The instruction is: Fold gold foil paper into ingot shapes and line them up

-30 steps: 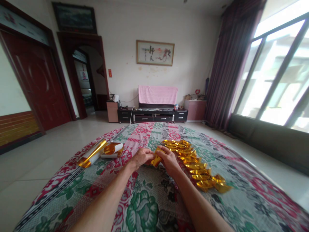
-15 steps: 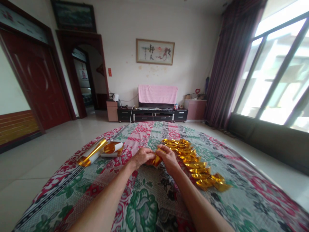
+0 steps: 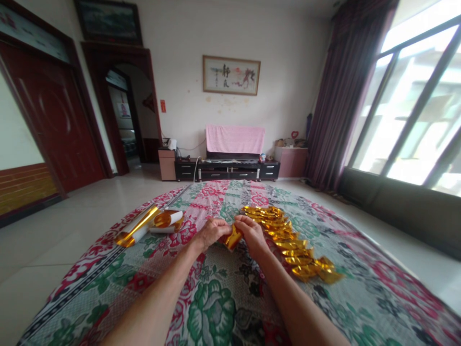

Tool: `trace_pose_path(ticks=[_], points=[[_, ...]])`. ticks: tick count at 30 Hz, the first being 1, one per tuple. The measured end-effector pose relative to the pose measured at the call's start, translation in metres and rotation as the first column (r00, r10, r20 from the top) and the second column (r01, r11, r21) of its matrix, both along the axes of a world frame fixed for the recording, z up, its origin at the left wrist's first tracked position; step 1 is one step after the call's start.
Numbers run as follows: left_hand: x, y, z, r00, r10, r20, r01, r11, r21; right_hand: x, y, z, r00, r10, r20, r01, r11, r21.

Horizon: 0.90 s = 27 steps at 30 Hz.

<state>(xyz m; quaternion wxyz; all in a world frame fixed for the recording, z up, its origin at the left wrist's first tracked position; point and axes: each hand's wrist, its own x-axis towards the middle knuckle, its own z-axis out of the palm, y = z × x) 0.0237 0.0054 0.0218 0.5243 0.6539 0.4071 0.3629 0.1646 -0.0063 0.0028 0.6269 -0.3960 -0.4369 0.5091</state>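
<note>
Between my hands is a piece of gold foil paper, partly folded and shiny, held just over the flowered cloth. My left hand pinches its left side between thumb and fingers. On the right side, my right hand grips it the same way, the thumb and fingertips at its upper edge. Fingers cover parts of the foil. Just right of my right hand runs a row of folded gold foil ingots, several of them overlapping from the far middle toward the near right.
Curled gold foil sheets with white backs lie at the left of the flowered cloth. Beyond its far edge stands a low black TV cabinet with a pink cloth above it. A window and purple curtain are at the right.
My hands stay in nearly the same place. The gold foil between them has turned slightly, and more of its front surface shows. The whole view has shifted a little.
</note>
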Motion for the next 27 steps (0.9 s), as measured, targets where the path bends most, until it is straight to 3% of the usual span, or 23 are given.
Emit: trace_pose_path(ticks=[9, 19, 23, 27], points=[[0.002, 0.004, -0.009, 1.0, -0.017, -0.015, 0.018, 0.999, 0.044, -0.002, 0.003, -0.003, 0.976, -0.157, 0.15, 0.144, 0.985, 0.094], [-0.002, 0.012, -0.013, 0.997, 0.074, 0.022, -0.076, 0.993, 0.088, -0.003, -0.003, -0.003, 0.988, 0.153, -0.015, -0.153, 0.98, -0.126], [0.0, 0.01, -0.012, 0.997, 0.069, 0.032, -0.072, 0.993, 0.096, -0.004, -0.002, -0.003, 0.984, 0.164, -0.072, -0.172, 0.978, -0.117], [-0.001, 0.008, -0.009, 0.999, 0.052, 0.012, -0.052, 0.998, 0.033, -0.004, -0.001, -0.002, 0.992, 0.107, -0.071, -0.113, 0.99, -0.081]])
